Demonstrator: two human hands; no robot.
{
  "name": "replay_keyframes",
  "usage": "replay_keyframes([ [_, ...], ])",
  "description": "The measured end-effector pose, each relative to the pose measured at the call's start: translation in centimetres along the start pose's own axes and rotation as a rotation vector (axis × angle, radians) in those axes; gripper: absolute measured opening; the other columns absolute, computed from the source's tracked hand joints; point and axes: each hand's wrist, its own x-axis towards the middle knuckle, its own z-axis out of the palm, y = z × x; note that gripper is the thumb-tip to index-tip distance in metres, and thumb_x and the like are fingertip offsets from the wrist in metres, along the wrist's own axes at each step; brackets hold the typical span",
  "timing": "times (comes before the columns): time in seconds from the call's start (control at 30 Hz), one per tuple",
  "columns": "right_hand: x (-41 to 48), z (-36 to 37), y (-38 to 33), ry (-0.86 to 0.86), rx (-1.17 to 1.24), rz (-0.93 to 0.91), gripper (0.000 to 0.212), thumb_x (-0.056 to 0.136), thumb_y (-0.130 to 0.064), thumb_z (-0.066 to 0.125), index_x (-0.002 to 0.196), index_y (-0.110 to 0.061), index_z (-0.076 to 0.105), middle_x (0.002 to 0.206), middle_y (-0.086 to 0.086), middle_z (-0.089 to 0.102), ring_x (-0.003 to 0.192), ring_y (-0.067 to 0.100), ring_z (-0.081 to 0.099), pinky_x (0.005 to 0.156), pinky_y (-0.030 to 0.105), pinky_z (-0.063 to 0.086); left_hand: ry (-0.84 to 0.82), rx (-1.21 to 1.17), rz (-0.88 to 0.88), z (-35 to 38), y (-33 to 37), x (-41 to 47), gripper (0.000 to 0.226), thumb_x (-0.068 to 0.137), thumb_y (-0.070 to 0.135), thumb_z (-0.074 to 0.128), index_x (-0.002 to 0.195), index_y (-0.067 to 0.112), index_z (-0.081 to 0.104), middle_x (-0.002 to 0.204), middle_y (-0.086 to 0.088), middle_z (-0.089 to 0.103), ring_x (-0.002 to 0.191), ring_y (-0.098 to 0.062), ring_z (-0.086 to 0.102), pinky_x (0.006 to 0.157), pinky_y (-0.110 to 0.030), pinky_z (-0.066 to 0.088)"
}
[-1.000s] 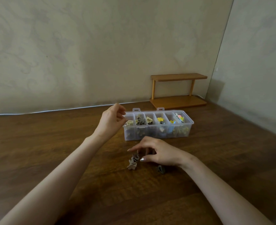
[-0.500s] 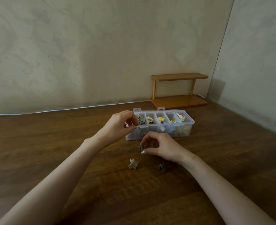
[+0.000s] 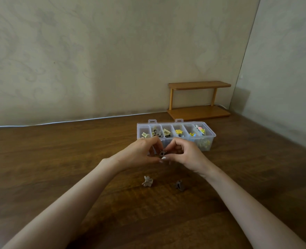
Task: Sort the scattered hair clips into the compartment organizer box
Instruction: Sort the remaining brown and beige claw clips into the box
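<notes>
Item: small dark grey claw hair clip (image 3: pixel 162 154), pinched jointly by left grip (image 3: pixel 139 154) and right grip (image 3: pixel 186 155) just before the clear plastic compartment organizer box (image 3: pixel 209 139); best passed wholly to one grip, then dropped among the matching dark clips (image 3: pixel 156 132) in the second compartment from the left.

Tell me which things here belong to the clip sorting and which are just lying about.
Job: organizer box; dark clip held between left hand and right hand; loose beige clip; loose grey clip.
Lying about: wooden shelf; white cable.
</notes>
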Motion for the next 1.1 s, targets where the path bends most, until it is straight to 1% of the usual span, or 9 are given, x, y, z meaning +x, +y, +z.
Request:
replay_keyframes([
  [0.13, 0.0, 0.0, -0.1, 0.01, 0.035, 0.002, 0.013, 0.078, -0.007, 0.072, 0.085, -0.011, 0.061, 0.086, 0.01, 0.07, 0.074, 0.025, 0.068, 0.069, 0.035, 0.057, 0.027, 0.006, 0.019, 0.0, 0.0, 0.0, 0.024, 0.083, 0.024, 0.067, 0.103, 0.019, 0.054, 0.094, 0.011, 0.056, 0.077, 0.006, 0.053, 0.064, -0.01, 0.044],
  [0.27, 0.1, -0.1, -0.1, 0.022, 0.047, 0.012, 0.008, 0.083, -0.009, 0.068, 0.088, -0.012, 0.061, 0.084, 0.007, 0.072, 0.067, 0.022, 0.069, 0.063, 0.031, 0.054, 0.056, -0.039, 0.042, -0.2, 0.0, -0.1, 0.028, 0.082, 0.024, 0.068, 0.105, 0.017, 0.054, 0.093, 0.009, 0.058, 0.077, 0.002, 0.056, 0.066, -0.01, 0.046],
  [0.43, 0.1, -0.2, -0.2, 0.034, 0.042, 0.011, 0.006, 0.084, -0.013, 0.066, 0.088, -0.012, 0.062, 0.077, 0.002, 0.073, 0.065, 0.023, 0.069, 0.062, 0.031, 0.054, 0.065, -0.065, 0.07, -0.1, 0.0, -0.1, 0.032, 0.079, 0.024, 0.071, 0.105, 0.019, 0.052, 0.087, 0.015, 0.055, 0.077, 0.004, 0.057, 0.068, -0.01, 0.047],
  [0.6, 0.1, -0.2, -0.1, 0.057, 0.036, 0.024, 0.01, 0.085, -0.016, 0.065, 0.092, -0.009, 0.062, 0.078, 0.004, 0.073, 0.064, 0.023, 0.068, 0.06, 0.031, 0.053, 0.084, -0.035, 0.064, -0.1, 0.1, -0.1, 0.03, 0.08, 0.024, 0.069, 0.104, 0.017, 0.053, 0.087, 0.017, 0.054, 0.074, 0.005, 0.055, 0.065, -0.01, 0.045],
  [0.67, 0.0, -0.3, -0.3, 0.054, 0.028, 0.029, 0.011, 0.086, -0.018, 0.065, 0.094, -0.011, 0.062, 0.08, 0.003, 0.073, 0.064, 0.019, 0.067, 0.056, 0.027, 0.051, 0.117, -0.015, 0.054, -0.6, 0.1, -0.2, 0.026, 0.081, 0.026, 0.069, 0.101, 0.022, 0.053, 0.087, 0.015, 0.056, 0.075, 0.003, 0.057, 0.062, -0.012, 0.044],
  [0.73, -0.1, -0.3, -0.6, 0.044, 0.031, 0.036, 0.011, 0.086, -0.018, 0.065, 0.095, -0.011, 0.061, 0.082, 0.004, 0.072, 0.064, 0.011, 0.066, 0.054, 0.02, 0.048, 0.217, 0.013, 0.019, -1.6, -0.2, -0.3, 0.021, 0.081, 0.03, 0.068, 0.097, 0.024, 0.056, 0.088, 0.014, 0.059, 0.075, 0.0, 0.057, 0.061, -0.014, 0.043],
  [0.8, -0.3, -0.1, -0.9, 0.011, 0.006, 0.038, 0.012, 0.086, -0.017, 0.065, 0.095, -0.011, 0.062, 0.086, 0.004, 0.071, 0.068, 0.005, 0.066, 0.057, 0.018, 0.049, 0.373, 0.034, -0.035, -2.4, -0.7, -0.3, 0.019, 0.081, 0.034, 0.066, 0.096, 0.023, 0.059, 0.085, 0.015, 0.059, 0.071, 0.0, 0.055, 0.059, -0.013, 0.041],
  [0.9, -0.4, 0.3, -1.0, -0.086, -0.114, 0.04, 0.015, 0.085, -0.021, 0.067, 0.098, -0.017, 0.063, 0.094, -0.002, 0.067, 0.084, 0.007, 0.064, 0.069, 0.02, 0.052, 0.559, 0.101, -0.155, -3.2, -2.1, 0.4, 0.023, 0.08, 0.038, 0.066, 0.096, 0.021, 0.062, 0.085, 0.011, 0.059, 0.07, -0.003, 0.053, 0.057, -0.014, 0.039],
  [1.1, -0.5, 0.9, -1.0, -0.297, -0.308, -0.004, 0.027, 0.082, -0.029, 0.07, 0.108, -0.027, 0.063, 0.104, -0.013, 0.062, 0.098, -0.002, 0.056, 0.083, 0.018, 0.047, 0.478, 0.19, -0.294, -2.5, -4.8, 2.8, 0.028, 0.083, 0.035, 0.065, 0.105, 0.018, 0.064, 0.097, 0.001, 0.059, 0.085, -0.016, 0.057, 0.069, -0.029, 0.047],
])
